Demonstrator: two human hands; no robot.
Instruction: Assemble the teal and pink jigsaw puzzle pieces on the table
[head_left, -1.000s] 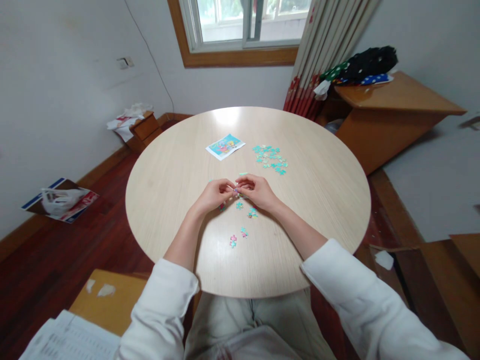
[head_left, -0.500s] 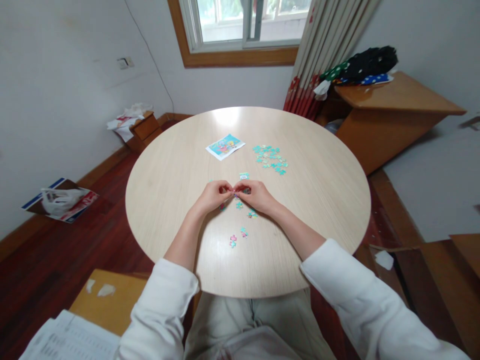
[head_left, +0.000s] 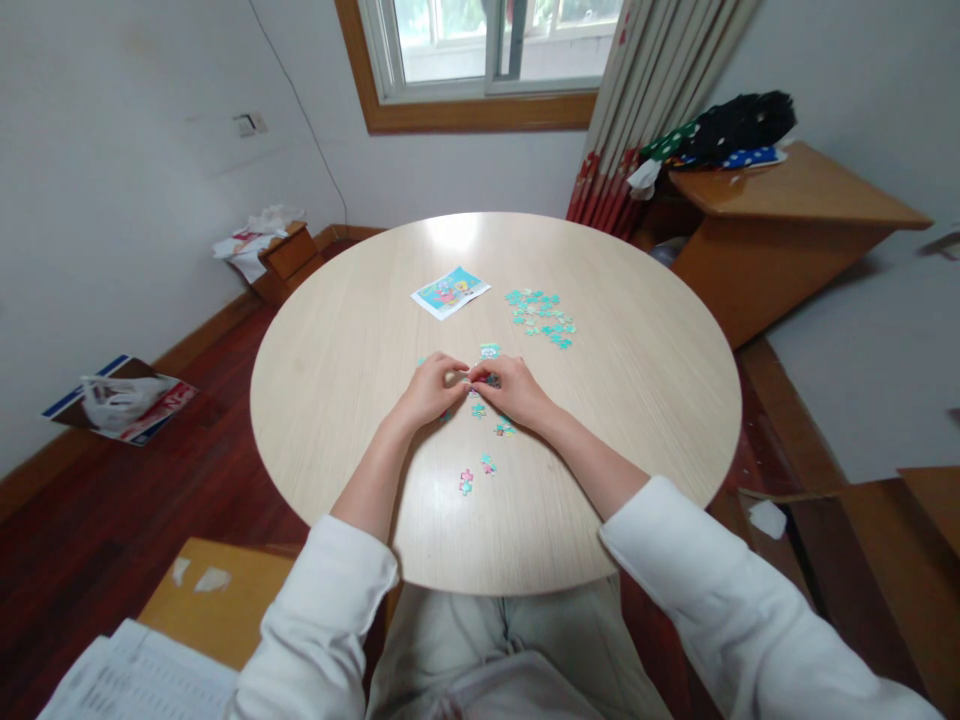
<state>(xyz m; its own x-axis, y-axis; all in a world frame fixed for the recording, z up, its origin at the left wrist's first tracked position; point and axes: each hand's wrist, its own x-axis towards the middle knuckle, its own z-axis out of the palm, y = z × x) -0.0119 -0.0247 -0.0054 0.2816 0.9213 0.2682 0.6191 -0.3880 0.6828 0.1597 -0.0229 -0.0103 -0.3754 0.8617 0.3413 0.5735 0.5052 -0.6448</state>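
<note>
My left hand (head_left: 433, 390) and my right hand (head_left: 511, 388) meet over the middle of the round table (head_left: 337, 390), thumbs and forefingers pinched close together on small jigsaw pieces (head_left: 474, 392). The fingers hide most of what they grip. Just beyond the fingertips lies a teal and white piece (head_left: 490, 351). Below the hands rest a loose teal piece (head_left: 478, 411) and a joined teal and brown piece (head_left: 505, 428) by my right wrist. Nearer to me are a pink and teal piece (head_left: 466, 482) and another small piece (head_left: 488, 464).
A printed picture card (head_left: 451, 292) lies toward the back of the table. To its right spreads a cluster of many teal jigsaw pieces (head_left: 540, 316). A wooden desk (head_left: 795, 200) with cloths stands at the back right; a yellow-brown seat (head_left: 217, 600) with papers is at the lower left.
My left hand has shifted slightly, its fingers a little higher and more arched. My right hand has barely moved. The pieces lying on the table have stayed in place.
</note>
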